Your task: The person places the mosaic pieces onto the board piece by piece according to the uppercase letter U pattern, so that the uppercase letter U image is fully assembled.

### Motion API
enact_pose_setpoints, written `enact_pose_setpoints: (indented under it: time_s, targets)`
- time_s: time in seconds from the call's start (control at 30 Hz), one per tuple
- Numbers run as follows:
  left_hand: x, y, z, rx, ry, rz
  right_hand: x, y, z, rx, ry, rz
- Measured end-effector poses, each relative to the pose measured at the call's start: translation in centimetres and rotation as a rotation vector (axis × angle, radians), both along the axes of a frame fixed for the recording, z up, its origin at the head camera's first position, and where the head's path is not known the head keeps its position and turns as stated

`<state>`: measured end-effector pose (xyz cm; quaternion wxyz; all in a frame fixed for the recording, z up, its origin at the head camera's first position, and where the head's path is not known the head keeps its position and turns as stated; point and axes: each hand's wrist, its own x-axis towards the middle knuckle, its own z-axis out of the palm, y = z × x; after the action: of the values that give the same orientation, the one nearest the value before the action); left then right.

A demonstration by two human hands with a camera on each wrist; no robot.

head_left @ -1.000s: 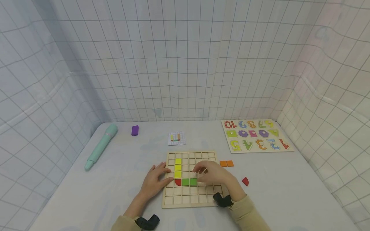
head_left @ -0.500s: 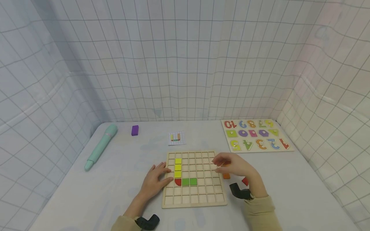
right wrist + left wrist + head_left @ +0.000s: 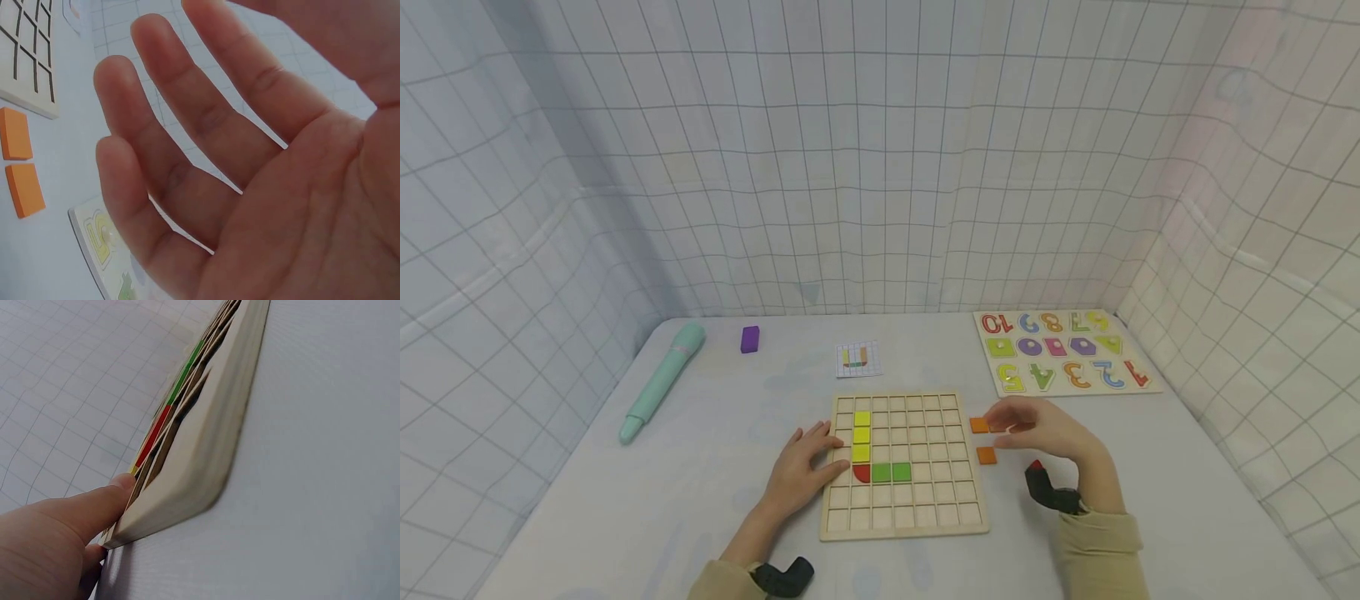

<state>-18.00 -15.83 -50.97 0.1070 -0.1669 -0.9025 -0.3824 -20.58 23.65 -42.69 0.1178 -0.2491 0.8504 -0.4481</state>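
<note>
Partner: What are your hands on?

Me: My left hand (image 3: 808, 471) rests at the left edge of the square pale-wood grid board (image 3: 904, 497), fingers relaxed, thumb over the rim. My right hand (image 3: 1048, 427) is loosely open, fingers gently bent, among the flat orange square tiles (image 3: 987, 456) just right of the board.

Partner: Anything in the right one?

Me: The right wrist view shows a bare palm and four fingers, though the thumb's tip is out of sight. I can't tell if my fingertips touch a tile. That view catches two orange tiles; the head view has three, one mostly covered by my hand.

Partner: And the left wrist view?

Me: The board's thick side, with green, red and yellow as thin strips. Only from the head can I see three yellow square tiles (image 3: 862, 436) in a column, a red quarter-round tile (image 3: 862, 473) below, and two green square tiles (image 3: 891, 472) beside that. A loose red wedge tile (image 3: 1036, 465), right of the board, is partly hidden by my black wrist camera (image 3: 1051, 492).

Partner: Any writing?

Me: Beyond the board, to its right, the pale numeral puzzle (image 3: 1067, 360) reads upside down: 5, 4, 3, 2, 1 in the nearer row; 10, 9, 8, 7 in the farther. The small squared-paper card (image 3: 858, 359) beyond the board bears a coloured U.
</note>
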Motion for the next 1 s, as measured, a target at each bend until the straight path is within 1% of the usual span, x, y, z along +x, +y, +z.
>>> enact_pose_setpoints:
  time_s: [0.17, 0.37, 0.63, 0.83, 1.0]
  targets:
    - [0.0, 0.0, 0.0, 0.000, 0.001, -0.002, 0.1, 1.1, -0.2, -0.039, -0.039, -0.002]
    - [0.0, 0.0, 0.0, 0.005, 0.004, -0.008, 0.2, 2.5, -0.7, -0.040, -0.067, -0.021]
    - [0.0, -0.1, 0.0, 0.009, 0.004, -0.009, 0.4, 4.0, -1.2, -0.092, -0.113, -0.017]
    - [0.0, 0.0, -0.1, 0.004, 0.003, 0.001, 0.6, 4.7, -1.4, -0.074, -0.158, -0.045]
    - [0.1, 0.0, -0.1, 0.006, -0.003, 0.001, 0.8, 5.3, -1.6, -0.065, -0.162, -0.041]
